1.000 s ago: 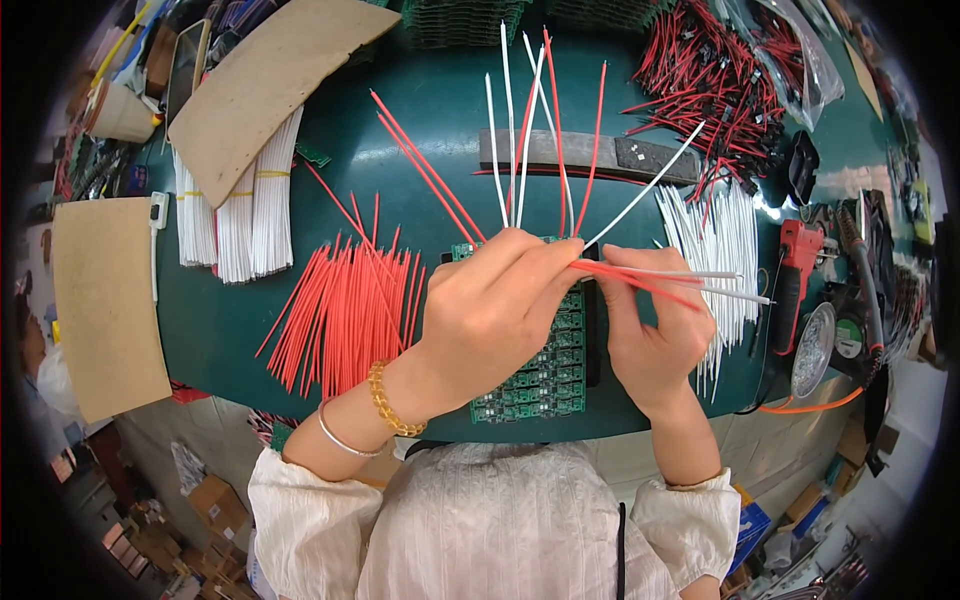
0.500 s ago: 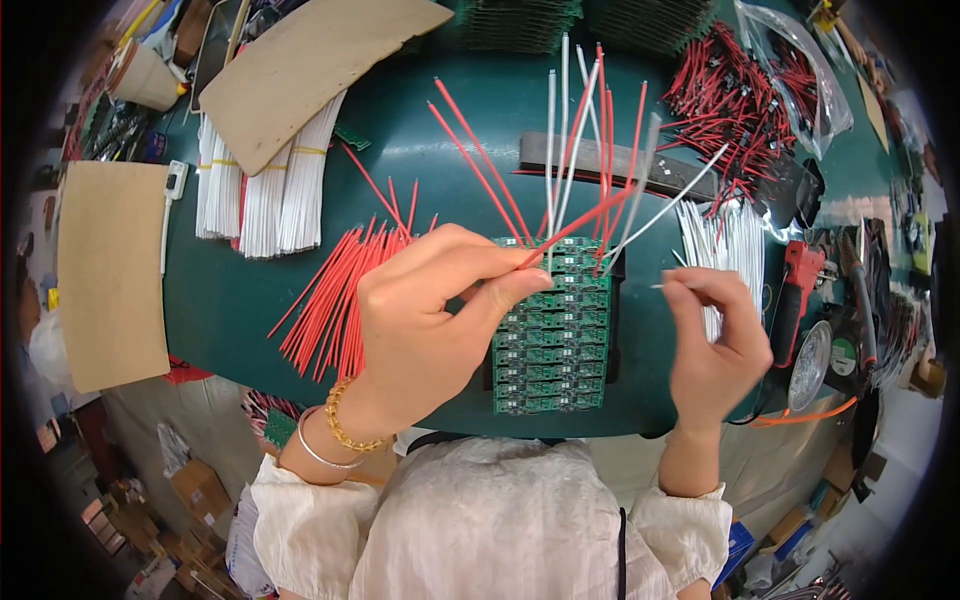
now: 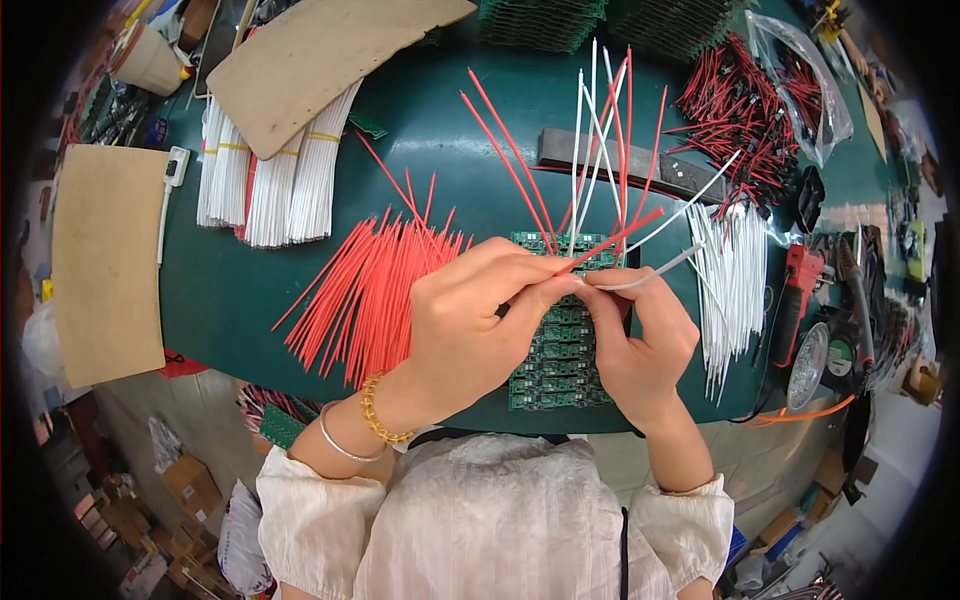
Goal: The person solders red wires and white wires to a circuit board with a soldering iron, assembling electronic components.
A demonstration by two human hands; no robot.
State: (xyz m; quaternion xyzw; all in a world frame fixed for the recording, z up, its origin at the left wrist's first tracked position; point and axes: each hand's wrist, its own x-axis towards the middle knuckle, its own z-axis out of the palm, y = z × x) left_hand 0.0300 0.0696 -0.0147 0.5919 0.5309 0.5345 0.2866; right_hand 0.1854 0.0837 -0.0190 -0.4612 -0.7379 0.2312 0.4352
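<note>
A panel of green circuit boards [image 3: 560,368] lies below my hands, with several red and white wires standing up from its far part. My left hand [image 3: 490,305] is closed in a pinch on a red wire [image 3: 622,236], which slants up to the right. Thumb and forefinger of my right hand [image 3: 645,335] pinch a white wire [image 3: 665,266], its free length bending off to the right. The fingertips of both hands meet over the panel and hide the near ends of the two wires. Left of my left hand lies a fanned pile of red wires [image 3: 355,300].
White wires [image 3: 728,300] lie right of the panel, near a red-and-black tool [image 3: 797,290]. Behind the panel is a dark bar [image 3: 640,165]; a heap of short red and black wires [image 3: 735,110] lies beyond. Cardboard [image 3: 340,70] covers bundled white wires [image 3: 275,200] at the far left.
My right hand has moved left with the white wire and now meets my left hand. My left hand, still pinching the red wire, has shifted slightly right.
</note>
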